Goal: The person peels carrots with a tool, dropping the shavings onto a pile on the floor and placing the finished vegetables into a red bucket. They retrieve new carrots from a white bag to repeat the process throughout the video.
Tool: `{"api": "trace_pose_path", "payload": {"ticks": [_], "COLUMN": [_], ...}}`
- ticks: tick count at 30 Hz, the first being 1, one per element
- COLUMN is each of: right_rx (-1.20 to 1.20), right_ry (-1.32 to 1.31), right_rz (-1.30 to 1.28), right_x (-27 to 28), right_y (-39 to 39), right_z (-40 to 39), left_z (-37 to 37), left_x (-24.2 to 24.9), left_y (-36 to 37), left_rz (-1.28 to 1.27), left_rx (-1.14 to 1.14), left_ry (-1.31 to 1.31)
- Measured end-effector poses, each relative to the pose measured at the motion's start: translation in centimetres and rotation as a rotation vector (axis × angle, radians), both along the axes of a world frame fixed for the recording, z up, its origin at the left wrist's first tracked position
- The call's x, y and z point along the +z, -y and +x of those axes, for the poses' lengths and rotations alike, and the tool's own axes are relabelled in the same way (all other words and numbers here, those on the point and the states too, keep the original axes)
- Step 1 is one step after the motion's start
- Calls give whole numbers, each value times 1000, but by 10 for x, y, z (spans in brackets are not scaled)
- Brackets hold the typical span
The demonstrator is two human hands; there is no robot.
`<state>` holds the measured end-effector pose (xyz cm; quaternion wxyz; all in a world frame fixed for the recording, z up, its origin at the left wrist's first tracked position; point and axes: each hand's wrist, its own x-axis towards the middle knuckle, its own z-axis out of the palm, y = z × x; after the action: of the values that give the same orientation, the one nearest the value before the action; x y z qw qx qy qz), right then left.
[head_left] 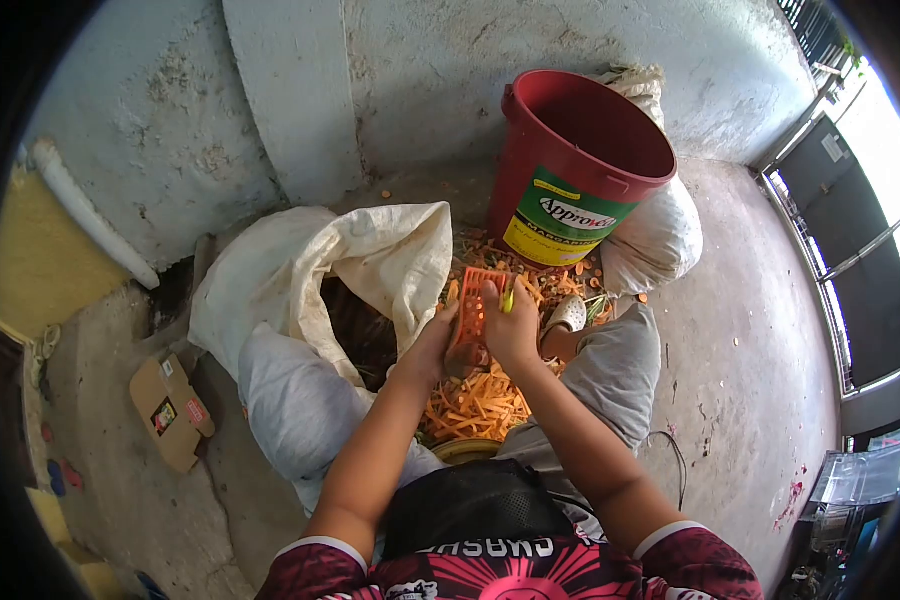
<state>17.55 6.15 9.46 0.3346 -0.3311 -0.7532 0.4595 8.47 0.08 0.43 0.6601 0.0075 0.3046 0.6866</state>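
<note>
An orange plastic piece with rows of holes (475, 292) is held upright between my two hands. My left hand (436, 335) closes on its left side, close to the open white sack. Gripping the right side is my right hand (511, 325), its thumb laid along the piece. A small yellow-green object (508, 301) shows at the right hand; I cannot tell what it is. Below both hands lies a heap of orange strips, like cut carrot (480, 400), in a basin whose yellowish rim (467, 449) shows between my legs.
To the left stands an open white sack (375, 240). A red bucket (590, 130) with a green and yellow label is ahead, and a filled white sack (660, 240) leans behind it. Orange scraps litter the floor near the bucket. Flattened cardboard (170, 410) lies at left.
</note>
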Motion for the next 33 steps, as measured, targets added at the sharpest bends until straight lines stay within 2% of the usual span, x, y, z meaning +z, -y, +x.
{"api": "trace_pose_path", "payload": {"ticks": [2, 8, 11, 13, 14, 17, 19, 21, 24, 25, 26, 28, 29, 30, 32, 33], "right_rx": [16, -72, -149, -276, -334, -601, -614, -668, -499, -410, -323, -222, -139, -86, -93, -92], "right_ry": [-3, 152, 218, 102, 171, 128, 42, 76, -113, -156, -200, -82, -181, -196, -40, 21], "right_rz": [27, 171, 228, 213, 206, 244, 205, 262, 294, 188, 81, 12, -41, 87, 61, 50], "right_x": [-7, -8, -8, -13, -27, -22, -65, -34, -44, -42, -43, -15, -8, -25, -9, -2], "right_y": [3, 9, 4, -20, -52, -116, -185, -170, -163, -148, -127, -65, -38, -30, -3, 5], "right_z": [-1, 0, -7, -13, -16, -13, -2, 5, 3, 0, -4, -8, -10, -12, -11, -11], "left_z": [-2, 5, 4, 4, 6, 12, 16, 15, 7, 5, 0, -1, -1, 0, 2, 4], "left_x": [2, 11, 31, 26, 23, 49, 60, 62, 51, 54, 33, 21, 19, 21, 33, 39], "left_y": [2, 3, 6, 6, 8, 25, 25, 24, 15, 14, 11, 5, 3, 5, 10, 11], "left_rz": [136, 92, 67, 4, -29, -56, -44, -78, -170, -219, -182, -94, -50, -21, 42, -26], "left_rx": [-72, 4, -92, -107, -113, -302, -267, -190, -65, -20, -42, -7, 9, -12, -47, -28], "left_ry": [41, 28, 5, -162, -243, -320, -317, -296, -207, -192, -184, -62, -1, -7, -18, -54]}}
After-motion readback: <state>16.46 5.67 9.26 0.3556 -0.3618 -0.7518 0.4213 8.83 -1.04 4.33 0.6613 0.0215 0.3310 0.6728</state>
